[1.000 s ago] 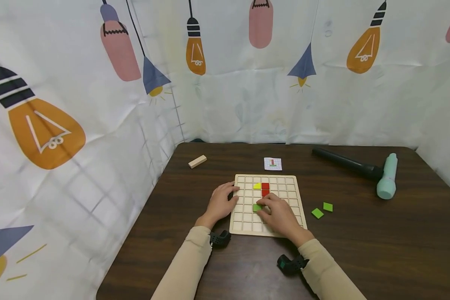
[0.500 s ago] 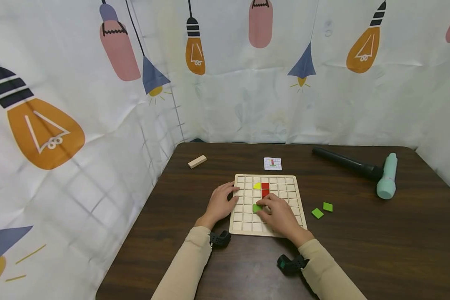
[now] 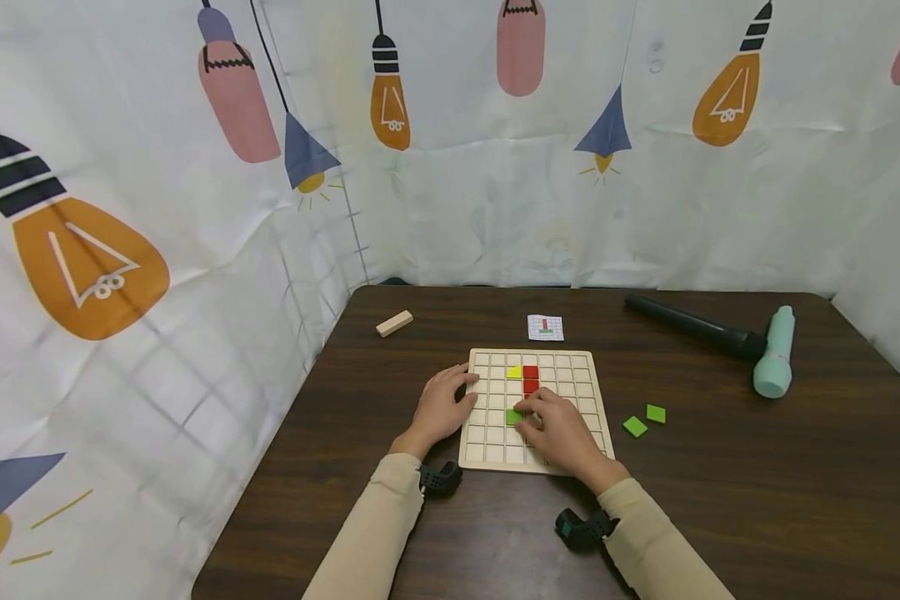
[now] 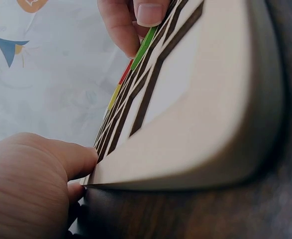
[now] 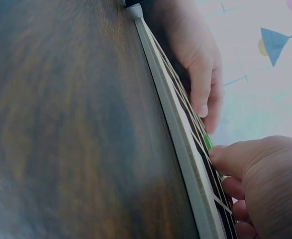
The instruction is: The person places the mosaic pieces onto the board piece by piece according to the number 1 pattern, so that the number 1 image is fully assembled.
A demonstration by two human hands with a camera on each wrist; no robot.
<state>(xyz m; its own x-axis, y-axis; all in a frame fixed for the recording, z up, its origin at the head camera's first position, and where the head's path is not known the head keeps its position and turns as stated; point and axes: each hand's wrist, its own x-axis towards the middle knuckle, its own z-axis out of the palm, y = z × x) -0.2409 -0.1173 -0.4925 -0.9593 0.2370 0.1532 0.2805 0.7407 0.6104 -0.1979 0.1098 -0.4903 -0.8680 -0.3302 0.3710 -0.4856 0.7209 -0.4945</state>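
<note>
A pale wooden grid board [image 3: 487, 454] lies on the dark table. My left hand [image 3: 441, 410] holds its left edge; in the left wrist view the thumb [image 4: 76, 158] lies at the rim with a finger below. My right hand [image 3: 562, 429] reaches over the board and pinches a green square tile [image 3: 513, 416] at a cell left of the middle, index finger and thumb at its right side. Above it on the board sit red tiles [image 3: 530, 379], partly hidden by my right hand, and a yellow piece [image 3: 514, 372] with a slanted side.
Two loose green tiles [image 3: 645, 421] lie right of the board. Behind it is a small printed pattern card [image 3: 545, 327]. A wooden block [image 3: 394, 323] sits at the back left. A black stick-like object [image 3: 690, 325] and a pale green bottle-like object [image 3: 775, 354] lie at the back right.
Almost nothing differs. Both hands stay at the board, and the green tile keeps its place under the right fingers.
</note>
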